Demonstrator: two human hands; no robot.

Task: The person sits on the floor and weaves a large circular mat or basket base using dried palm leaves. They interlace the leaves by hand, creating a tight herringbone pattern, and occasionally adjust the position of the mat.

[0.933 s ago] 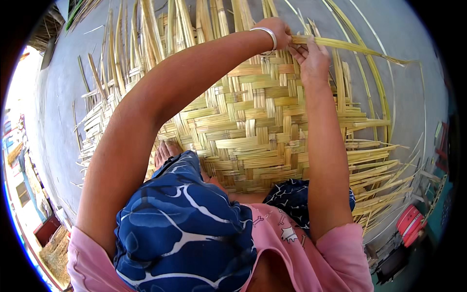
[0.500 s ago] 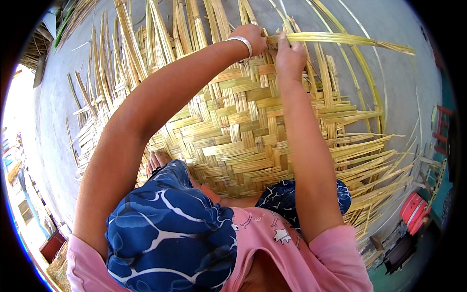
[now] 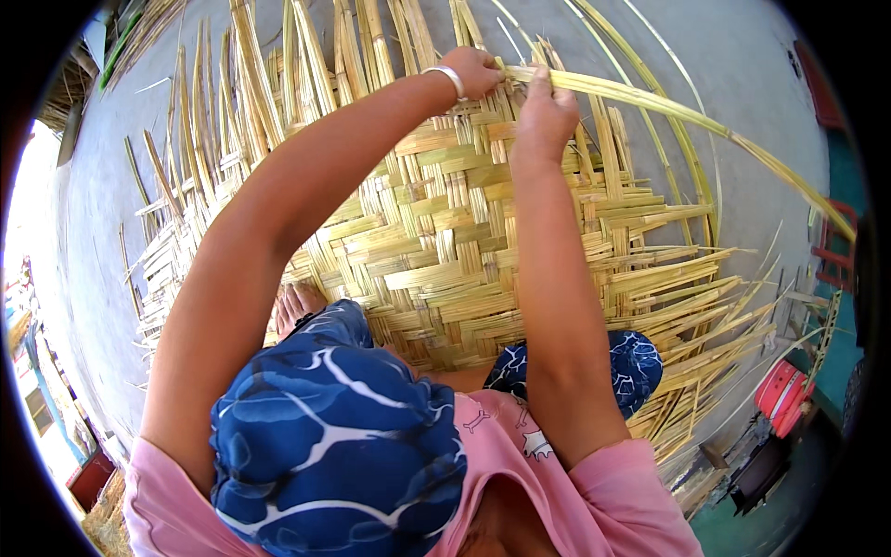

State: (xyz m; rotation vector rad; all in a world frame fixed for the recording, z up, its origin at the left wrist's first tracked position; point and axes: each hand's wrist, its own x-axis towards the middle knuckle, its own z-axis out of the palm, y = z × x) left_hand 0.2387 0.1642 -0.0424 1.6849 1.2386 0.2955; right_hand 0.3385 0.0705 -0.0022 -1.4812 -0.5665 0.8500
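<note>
A woven mat [image 3: 445, 232] of flat yellow-green split cane lies on the floor in front of me, its loose strip ends fanning out at the far and right sides. At its far edge my right hand [image 3: 548, 116] pinches a long cane strip [image 3: 668, 104], which arcs away to the right. Close beside it, my left hand [image 3: 473, 72], with a silver bangle on the wrist, has its fingers closed at the strip's left end. The fingertips partly hide what the left hand grips. Upright loose strips [image 3: 371, 46] stand just beyond the left hand.
Grey floor [image 3: 102, 213] surrounds the mat. Long loose cane strips [image 3: 691, 153] lie at the far right. A red round object [image 3: 784, 395] and dark items sit at the right edge. My bare foot [image 3: 297, 304] rests at the mat's near left edge.
The held strip now reaches farther to the right, and its free end bends down toward the right edge. Both hands stay close together at the mat's far edge.
</note>
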